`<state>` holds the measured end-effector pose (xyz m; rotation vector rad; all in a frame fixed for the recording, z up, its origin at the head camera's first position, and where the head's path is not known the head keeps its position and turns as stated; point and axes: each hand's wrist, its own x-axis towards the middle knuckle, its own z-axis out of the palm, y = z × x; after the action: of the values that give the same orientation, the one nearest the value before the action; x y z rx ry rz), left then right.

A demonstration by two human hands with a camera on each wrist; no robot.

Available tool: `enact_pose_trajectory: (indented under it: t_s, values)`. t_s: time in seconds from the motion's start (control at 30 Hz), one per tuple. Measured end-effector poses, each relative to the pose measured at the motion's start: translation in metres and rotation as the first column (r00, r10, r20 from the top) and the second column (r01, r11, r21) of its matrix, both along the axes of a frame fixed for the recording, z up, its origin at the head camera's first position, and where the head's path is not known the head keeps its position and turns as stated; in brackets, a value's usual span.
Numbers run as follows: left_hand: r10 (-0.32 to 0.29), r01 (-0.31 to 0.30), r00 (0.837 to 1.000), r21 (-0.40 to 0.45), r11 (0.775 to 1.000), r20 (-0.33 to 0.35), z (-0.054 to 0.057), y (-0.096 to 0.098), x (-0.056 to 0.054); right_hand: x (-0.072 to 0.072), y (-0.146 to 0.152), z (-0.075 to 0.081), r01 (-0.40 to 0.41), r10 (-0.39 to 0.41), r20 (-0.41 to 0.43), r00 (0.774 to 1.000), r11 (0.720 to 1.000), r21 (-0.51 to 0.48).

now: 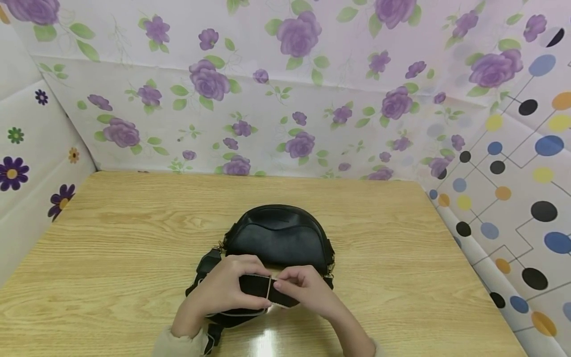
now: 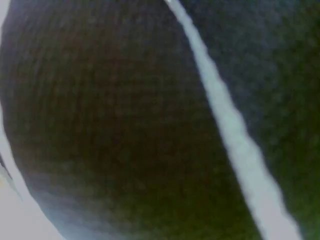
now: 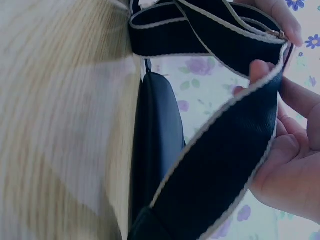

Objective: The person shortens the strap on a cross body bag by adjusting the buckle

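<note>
A black half-moon shoulder bag [image 1: 278, 245] lies on the wooden table, its curved top away from the person. In front of it, a wide black strap with pale edging [image 1: 254, 285] is held up between both hands. The left hand [image 1: 225, 285] grips the strap beside a thin gold-coloured slider [image 1: 269, 287], thumb below and fingers above. On the slider's other side the right hand [image 1: 308, 292] pinches the strap with thumb and forefinger. In the right wrist view the strap [image 3: 220, 160] runs from the bag [image 3: 165, 120] up to the fingers. Strap webbing [image 2: 110, 110] fills the left wrist view, blurred.
More looped strap [image 1: 232, 317] lies below the left hand, and a dark strap end [image 1: 215, 333] hangs near the left sleeve. The wooden table [image 1: 134, 238] extends around the bag. Behind stands a flowered backdrop [image 1: 263, 124], with a dotted panel [image 1: 513, 213] on the right.
</note>
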<state>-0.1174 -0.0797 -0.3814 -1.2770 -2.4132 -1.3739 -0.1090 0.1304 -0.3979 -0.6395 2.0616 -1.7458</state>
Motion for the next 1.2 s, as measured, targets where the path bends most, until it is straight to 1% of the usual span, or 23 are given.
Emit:
enact_pose_trajectory:
  t_s: [0.13,0.27,0.37,0.6,0.77,1.07,1.2]
  values:
    - [0.005,-0.005,1.000,0.010,1.000,-0.006,0.001,-0.002,-0.001,-0.003,0.007,0.000,-0.003,0.004,-0.022,1.000,0.999,0.041]
    - [0.007,-0.007,1.000,0.026,1.000,-0.004,0.002,-0.005,-0.001,-0.005,0.013,0.001,-0.010,0.012,-0.021,1.000,0.997,0.071]
    - [0.007,-0.007,1.000,0.029,1.000,-0.005,0.002,-0.005,-0.001,-0.005,0.016,0.001,-0.021,0.023,-0.031,0.999,0.997,0.076]
    - [0.021,-0.021,1.000,0.013,1.000,0.013,0.001,-0.004,-0.001,-0.006,0.016,0.000,-0.009,0.011,-0.086,0.996,1.000,0.026]
    - [0.022,-0.022,0.999,0.013,1.000,0.024,-0.001,-0.002,-0.002,-0.007,0.016,-0.002,0.008,-0.008,-0.097,0.995,1.000,-0.002]
    - [0.025,-0.025,0.999,0.012,1.000,0.029,-0.002,-0.001,-0.002,-0.006,0.012,-0.003,0.042,-0.042,-0.110,0.993,0.999,-0.001]
    - [0.024,-0.024,0.999,0.006,1.000,0.036,-0.002,0.000,-0.002,-0.005,0.010,-0.003,0.043,-0.043,-0.100,0.994,0.999,0.004]
